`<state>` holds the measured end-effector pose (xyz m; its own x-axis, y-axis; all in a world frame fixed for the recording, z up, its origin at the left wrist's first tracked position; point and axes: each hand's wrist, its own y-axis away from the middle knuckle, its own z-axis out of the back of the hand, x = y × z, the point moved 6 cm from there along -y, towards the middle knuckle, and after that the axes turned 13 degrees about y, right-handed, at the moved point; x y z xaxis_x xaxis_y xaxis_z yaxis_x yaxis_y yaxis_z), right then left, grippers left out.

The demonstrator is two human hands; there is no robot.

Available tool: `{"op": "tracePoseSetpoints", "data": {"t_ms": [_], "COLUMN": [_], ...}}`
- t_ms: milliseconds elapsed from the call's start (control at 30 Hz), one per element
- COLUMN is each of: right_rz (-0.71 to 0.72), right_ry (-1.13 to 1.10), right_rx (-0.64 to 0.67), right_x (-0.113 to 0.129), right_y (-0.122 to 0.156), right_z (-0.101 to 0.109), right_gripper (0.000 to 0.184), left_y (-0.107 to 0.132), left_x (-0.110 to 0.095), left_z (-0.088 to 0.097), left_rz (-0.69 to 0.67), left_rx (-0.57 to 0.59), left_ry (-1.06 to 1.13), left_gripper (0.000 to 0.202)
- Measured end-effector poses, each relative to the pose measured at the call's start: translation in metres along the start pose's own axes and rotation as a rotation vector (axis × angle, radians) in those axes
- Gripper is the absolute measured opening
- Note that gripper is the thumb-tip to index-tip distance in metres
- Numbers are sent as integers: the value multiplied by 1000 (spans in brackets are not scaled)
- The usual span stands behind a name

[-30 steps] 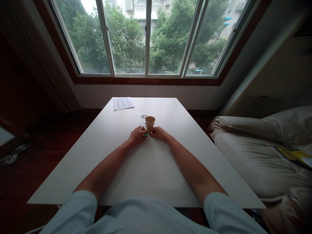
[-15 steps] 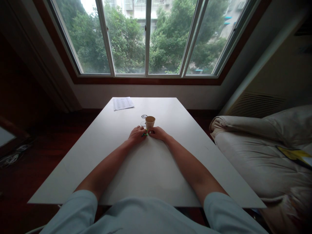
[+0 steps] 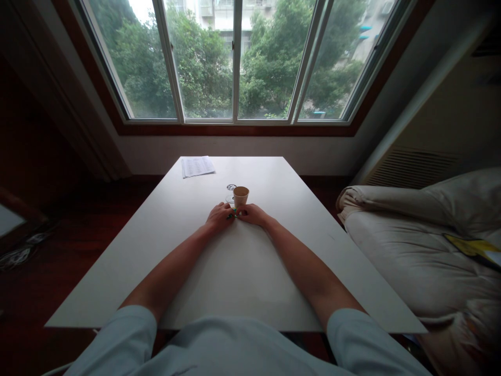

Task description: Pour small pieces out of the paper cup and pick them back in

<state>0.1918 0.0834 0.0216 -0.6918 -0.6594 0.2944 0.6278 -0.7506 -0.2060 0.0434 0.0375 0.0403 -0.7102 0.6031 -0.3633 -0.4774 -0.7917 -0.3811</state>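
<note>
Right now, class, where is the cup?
In the head view, the cup stands upright on the white table, slightly left of the picture's centre, just beyond the left hand and right hand.

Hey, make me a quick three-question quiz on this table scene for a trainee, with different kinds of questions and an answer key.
1. Multiple choice. What stands upright just beyond the left hand and right hand?
A) a glass bottle
B) a brown cup
C) a metal bowl

2. True or false: the printed papers lie near the far left corner of the white table.

3. Fill in the blank: the small piece showing at the left hand's fingers is mainly ____ in colour.

Key: 1. B; 2. true; 3. green.
</note>
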Motion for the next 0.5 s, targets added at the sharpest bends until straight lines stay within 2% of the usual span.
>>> {"op": "tracePoseSetpoints", "data": {"t_ms": [500], "right_rz": [-30], "right_ry": [29], "right_rx": [7], "right_x": [0], "right_y": [-4], "right_z": [-5], "right_gripper": [18], "left_y": [-1], "left_x": [7], "left_z": [-3], "left_rz": [42], "left_rx": [-42], "left_ry": [45], "left_gripper": [20]}}
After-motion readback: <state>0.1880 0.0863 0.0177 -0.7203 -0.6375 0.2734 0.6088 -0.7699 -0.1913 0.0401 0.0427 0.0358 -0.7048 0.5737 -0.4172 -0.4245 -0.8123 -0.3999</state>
